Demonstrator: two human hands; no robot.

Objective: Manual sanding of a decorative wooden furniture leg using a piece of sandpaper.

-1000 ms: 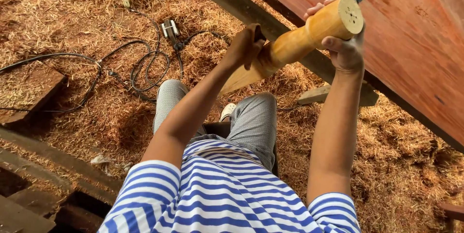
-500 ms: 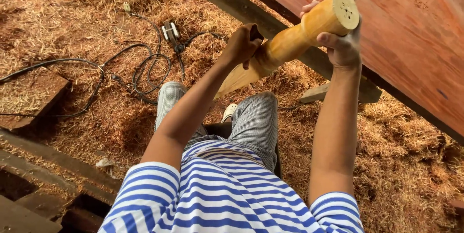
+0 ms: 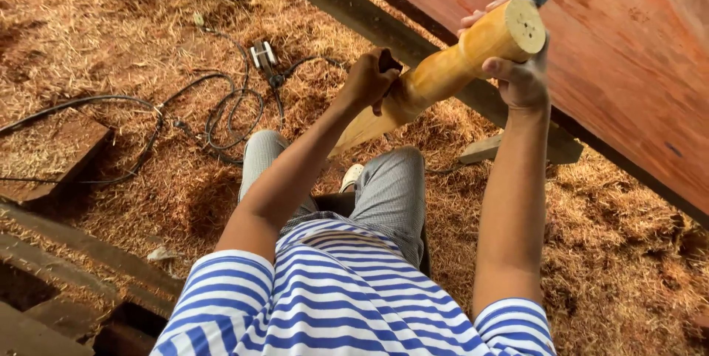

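Head view shows a floor (image 3: 111,24) covered all over in dry, stringy wood shavings. A big reddish wooden board (image 3: 628,68) slants across the top right corner, with a dark beam (image 3: 354,9) along its lower edge. Black cables (image 3: 221,112) loop on the shavings near the top middle of the floor.

The person holds a turned wooden piece (image 3: 450,68) up in the air, above their knees and just in front of the beam. It is pale yellow, smooth and round, thick at the top and flat and thin at the bottom.

The right hand (image 3: 517,68) is wrapped around the thick round end. The left hand (image 3: 373,79) is closed tight around the middle part, with something dark inside the fist; what it is cannot be told.
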